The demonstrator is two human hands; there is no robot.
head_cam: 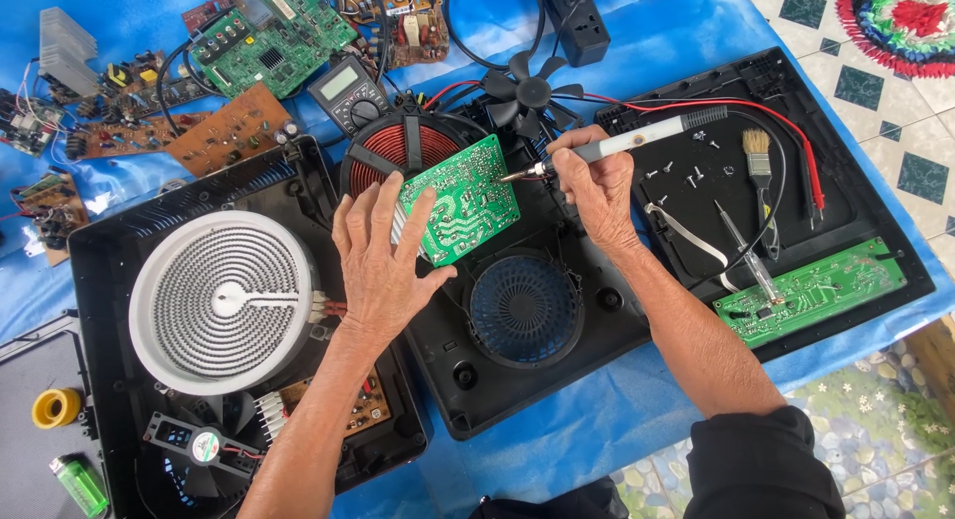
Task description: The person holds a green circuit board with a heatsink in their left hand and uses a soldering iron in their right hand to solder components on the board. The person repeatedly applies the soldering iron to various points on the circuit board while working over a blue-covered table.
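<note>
An electronics repair workshop set up on a blue plastic sheet over patterned floor tiles: opened black induction cooker housings, loose green circuit boards, a grey digital multimeter, a small bristle brush and scattered screws.

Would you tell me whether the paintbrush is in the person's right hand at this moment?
No, the right hand grips a soldering iron whose tip meets the green circuit board, while the paintbrush lies untouched on the black panel.

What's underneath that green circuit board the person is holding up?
Under the green circuit board show a red copper coil at its upper left and a black casing with a round fan grille below. The left hand and the board cover the coil's lower right part.
</note>
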